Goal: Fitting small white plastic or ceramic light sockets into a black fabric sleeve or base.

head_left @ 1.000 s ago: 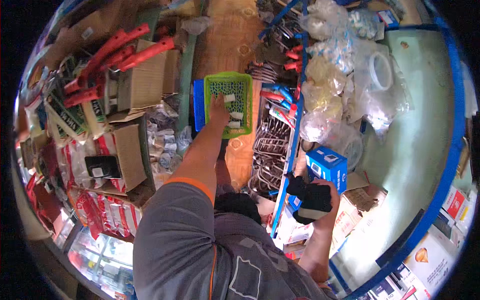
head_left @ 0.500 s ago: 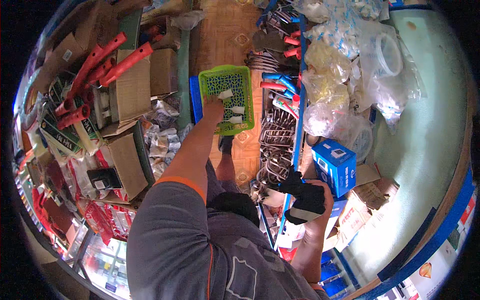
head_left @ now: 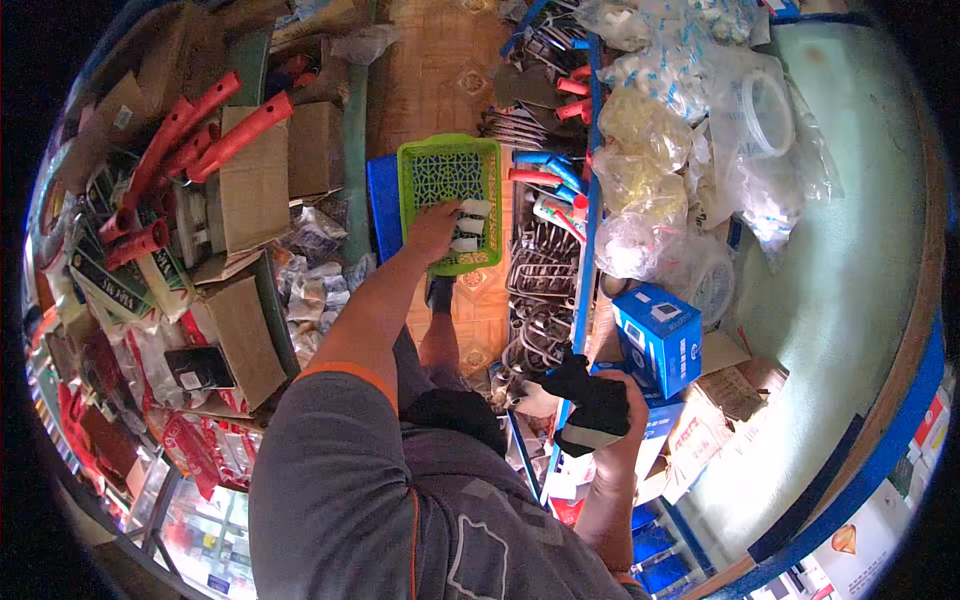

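My left hand reaches into a green lattice plastic basket. Its fingers stretch out to the left ends of three small white pieces, whose kind I cannot make out. The far white piece, the middle white piece and the near white piece lie in a row along the basket's right side. At the lower right, my right hand is closed around a black cloth bundle with a pale band across its near end.
Beside the basket at left is a blue panel. Red tubes and cardboard boxes crowd the left shelf. A rack of metal parts, a blue box and clear plastic bags line the right side.
The far white piece has shifted right and nearer, into line with the other two. My left hand has moved slightly nearer in the basket. My right hand keeps hold of the black cloth bundle.
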`<state>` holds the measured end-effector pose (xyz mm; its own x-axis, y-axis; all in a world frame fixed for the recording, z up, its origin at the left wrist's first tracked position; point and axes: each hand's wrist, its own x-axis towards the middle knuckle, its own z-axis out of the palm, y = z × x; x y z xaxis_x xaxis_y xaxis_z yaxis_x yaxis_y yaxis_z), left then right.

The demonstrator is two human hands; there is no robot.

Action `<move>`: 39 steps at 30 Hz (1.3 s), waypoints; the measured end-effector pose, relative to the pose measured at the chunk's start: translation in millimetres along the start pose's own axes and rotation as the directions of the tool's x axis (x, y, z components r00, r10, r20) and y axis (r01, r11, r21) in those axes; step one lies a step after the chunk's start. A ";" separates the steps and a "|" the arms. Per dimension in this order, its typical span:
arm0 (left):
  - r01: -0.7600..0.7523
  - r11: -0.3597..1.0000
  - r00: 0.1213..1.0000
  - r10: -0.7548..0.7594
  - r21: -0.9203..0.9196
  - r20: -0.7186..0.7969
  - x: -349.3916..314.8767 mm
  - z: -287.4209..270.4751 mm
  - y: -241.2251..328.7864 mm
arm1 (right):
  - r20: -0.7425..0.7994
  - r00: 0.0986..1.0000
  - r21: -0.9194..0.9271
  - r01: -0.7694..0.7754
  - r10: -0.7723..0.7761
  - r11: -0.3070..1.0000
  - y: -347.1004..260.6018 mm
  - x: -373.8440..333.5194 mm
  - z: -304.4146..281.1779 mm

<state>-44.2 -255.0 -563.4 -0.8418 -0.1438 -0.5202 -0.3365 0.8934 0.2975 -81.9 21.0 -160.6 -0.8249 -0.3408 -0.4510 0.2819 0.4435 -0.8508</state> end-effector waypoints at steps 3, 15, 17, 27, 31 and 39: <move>-0.003 0.999 1.000 0.003 -0.044 0.010 1.5 -6.7 4.9 | -0.005 0.993 0.034 -0.120 0.120 0.992 -2.6 -0.9 3.6; 0.358 0.404 0.816 -0.573 -0.842 0.072 -2.1 56.1 49.3 | -0.054 0.995 0.052 -0.075 0.078 0.996 6.2 -5.6 7.9; 0.311 0.303 0.805 -0.588 -0.901 0.080 10.9 87.4 50.0 | -0.067 0.994 0.029 -0.086 0.087 0.996 10.4 -7.0 7.0; 0.394 0.315 0.737 -0.669 -0.863 0.093 24.4 86.0 49.4 | -0.020 0.997 0.028 -0.076 0.077 0.997 18.6 -15.3 13.7; 0.390 0.084 0.736 -0.627 -0.917 0.256 17.3 86.4 42.4 | 0.017 0.994 0.071 -0.112 0.111 0.991 18.1 -13.4 15.3; 0.245 -0.230 0.842 -0.431 -0.942 0.324 20.0 111.3 28.7 | -0.003 0.999 -0.077 -0.044 0.044 0.996 17.8 -4.4 20.6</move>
<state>-23.7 -184.9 -654.3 -0.4273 -0.3679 -0.8258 -0.5259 -0.6418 0.5581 -63.1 13.3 -179.4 -0.8131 -0.3189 -0.4871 0.2792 0.5206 -0.8069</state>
